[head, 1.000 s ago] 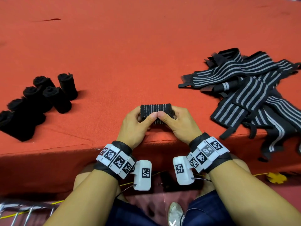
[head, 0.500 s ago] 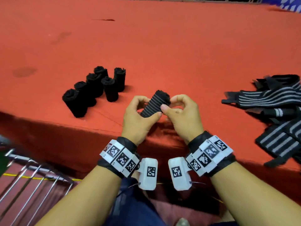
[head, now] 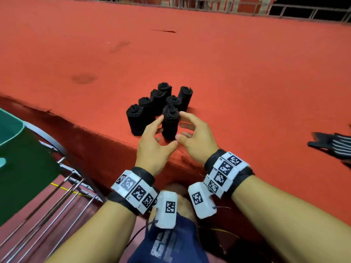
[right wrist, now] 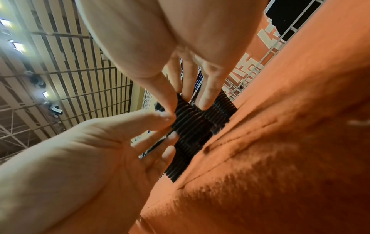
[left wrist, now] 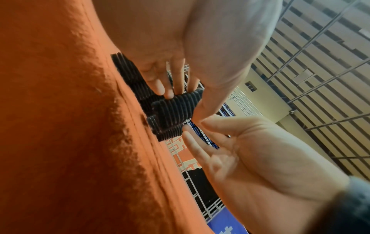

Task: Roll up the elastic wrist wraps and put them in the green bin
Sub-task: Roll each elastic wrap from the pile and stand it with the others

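At the far left, beyond the tabletop's near edge and lower than it, a corner of the green bin (head: 11,128) showed, with a metal rack (head: 57,188) beside it. On the red tabletop (head: 209,73), close to its near edge and left of centre, six rolled wrist wraps (head: 152,105) stood upright in a tight cluster. A seventh roll (head: 170,122) stood on end at the front of that cluster, just beside its neighbours. The left hand (head: 153,143) flanked this roll on its left, fingers loosely spread, with a fingertip touching the roll's upper side; its grip pinched nothing. The right hand (head: 197,137) flanked it on the right, fingers relaxed and slightly curved, its grip likewise spread, thumb tips of both hands nearly meeting in front of the roll's base. Whether the right fingers touched the roll could not be told from the head view; the wrist views showed fingertips right against the ribbed fabric. Toward the tabletop's right edge lay striped unrolled wraps (head: 334,147), well apart from the rolls. The step in hand appeared to be setting a finished roll down among the others. The next move likely called for reaching right for another flat wrap, or carrying rolls left and down into the bin.
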The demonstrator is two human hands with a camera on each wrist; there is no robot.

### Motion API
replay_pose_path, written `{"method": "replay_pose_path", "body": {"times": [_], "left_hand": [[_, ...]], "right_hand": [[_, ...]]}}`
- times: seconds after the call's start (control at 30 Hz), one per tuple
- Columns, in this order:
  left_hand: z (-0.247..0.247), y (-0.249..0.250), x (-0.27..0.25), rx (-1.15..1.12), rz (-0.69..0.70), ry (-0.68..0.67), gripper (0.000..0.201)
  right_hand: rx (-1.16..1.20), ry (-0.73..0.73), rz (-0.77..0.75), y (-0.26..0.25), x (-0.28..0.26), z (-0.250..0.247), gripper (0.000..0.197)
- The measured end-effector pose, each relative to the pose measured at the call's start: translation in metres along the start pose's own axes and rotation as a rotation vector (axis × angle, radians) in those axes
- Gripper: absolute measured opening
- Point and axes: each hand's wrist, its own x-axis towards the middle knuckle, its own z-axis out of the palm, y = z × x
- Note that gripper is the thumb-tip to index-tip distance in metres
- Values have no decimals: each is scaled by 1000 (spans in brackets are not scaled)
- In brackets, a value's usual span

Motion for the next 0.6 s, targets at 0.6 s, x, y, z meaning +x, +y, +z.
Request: {"method": "replay_pose_path", "body": {"times": [0.6], "left_hand": [[0, -14, 29, 192, -139, -103, 93]], "right_hand": [[-95, -76, 77, 15, 32, 21, 62]]}}
